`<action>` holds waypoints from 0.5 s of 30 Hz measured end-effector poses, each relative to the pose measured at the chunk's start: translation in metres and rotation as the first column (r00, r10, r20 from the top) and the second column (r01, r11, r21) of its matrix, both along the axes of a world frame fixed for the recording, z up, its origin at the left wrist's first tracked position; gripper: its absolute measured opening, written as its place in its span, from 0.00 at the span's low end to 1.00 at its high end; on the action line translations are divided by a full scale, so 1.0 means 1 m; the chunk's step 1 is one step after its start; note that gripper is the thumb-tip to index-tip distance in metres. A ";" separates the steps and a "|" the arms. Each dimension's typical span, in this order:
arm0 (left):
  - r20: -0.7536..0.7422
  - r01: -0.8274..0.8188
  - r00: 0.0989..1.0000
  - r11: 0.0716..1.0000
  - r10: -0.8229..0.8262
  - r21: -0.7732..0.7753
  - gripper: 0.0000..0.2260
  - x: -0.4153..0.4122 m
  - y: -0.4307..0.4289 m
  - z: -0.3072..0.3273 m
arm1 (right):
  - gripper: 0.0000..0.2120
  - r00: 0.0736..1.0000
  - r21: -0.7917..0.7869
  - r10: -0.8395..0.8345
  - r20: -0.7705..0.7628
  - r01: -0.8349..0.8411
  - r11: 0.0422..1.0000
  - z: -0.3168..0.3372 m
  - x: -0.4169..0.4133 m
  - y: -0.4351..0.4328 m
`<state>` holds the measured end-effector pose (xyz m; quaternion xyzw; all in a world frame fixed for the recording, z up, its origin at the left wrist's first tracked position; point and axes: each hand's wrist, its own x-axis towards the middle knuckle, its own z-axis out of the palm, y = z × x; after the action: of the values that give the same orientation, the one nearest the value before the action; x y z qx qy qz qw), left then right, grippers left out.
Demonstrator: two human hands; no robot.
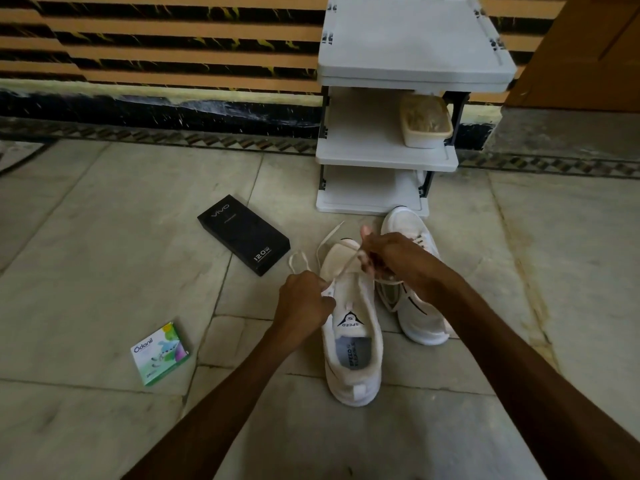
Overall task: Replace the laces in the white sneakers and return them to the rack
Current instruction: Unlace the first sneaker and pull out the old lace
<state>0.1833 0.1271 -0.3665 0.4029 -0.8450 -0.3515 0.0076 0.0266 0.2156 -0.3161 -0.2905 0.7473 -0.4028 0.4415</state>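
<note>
Hands apart, left hand [304, 301] and right hand [393, 258] each tight on pale lace [343, 268] of white sneaker [353, 389]

Single head-worn wide-angle view, angled forward and down at the floor [104, 209], rack [388, 157] close ahead

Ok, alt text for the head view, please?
Two hands are lacing the nearer white sneaker on a stone floor: left hand pinches the lace by the eyelets, right hand grips it over the toe. The other sneaker lies beside it before a white rack; a black box and green box lie left.
</note>
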 end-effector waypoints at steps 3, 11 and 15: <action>0.022 -0.003 1.000 1.000 0.003 -0.019 0.08 -0.003 0.002 0.001 | 0.28 0.775 0.343 0.271 -0.571 -0.075 0.936 -0.011 0.003 -0.009; 0.002 0.014 1.000 1.000 -0.014 -0.020 0.08 -0.002 0.002 0.002 | 0.10 0.458 0.345 0.388 -0.800 -0.178 0.922 -0.031 0.025 -0.020; -0.003 0.027 1.000 0.999 -0.027 -0.046 0.09 -0.001 0.003 0.004 | 0.07 0.455 0.272 0.368 -0.811 -0.264 0.925 -0.031 0.023 -0.023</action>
<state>0.1819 0.1303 -0.3628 0.3905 -0.8582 -0.3329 0.0135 0.0499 0.1928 -0.3467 -0.5589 0.8192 -0.0792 0.1012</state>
